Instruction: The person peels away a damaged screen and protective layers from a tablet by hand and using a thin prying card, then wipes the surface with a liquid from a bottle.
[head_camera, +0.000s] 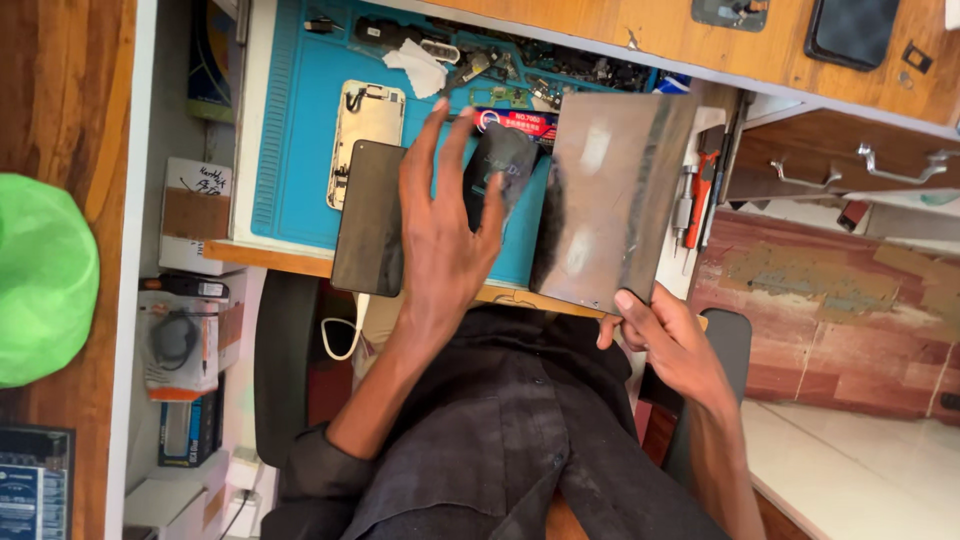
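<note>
The far end of the blue work mat (300, 120) carries a clutter of small parts and tools too tangled to tell apart, and the upper shelf edge cuts some of it off. A dark rounded object (505, 165) lies mostly hidden behind the fingers of the left hand (445, 235); what it is cannot be made out. An opened phone back (366, 140), pale inside, lies on the mat near its left edge. A dark phone (370, 220) hangs over the desk's near edge, just beside the left hand. That hand is spread flat, fingers splayed and loose, gripping nothing, fingertips reaching onto the dark object. The right hand (665, 335) pinches the near corner of a shiny metal plate (615, 195), which is tilted up over the desk's right part. Screwdrivers (697, 195) lie by the plate's right edge.
</note>
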